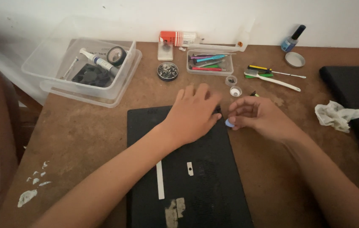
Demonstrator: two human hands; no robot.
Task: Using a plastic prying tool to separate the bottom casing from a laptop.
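Two hands on the job: my left hand point(194, 113) flat, fingers spread, pinning the black laptop base point(188, 169) at frame centre, right hand point(260, 118) pinching the blue pick point(229, 123) at its right edge; I'd keep it shallow.
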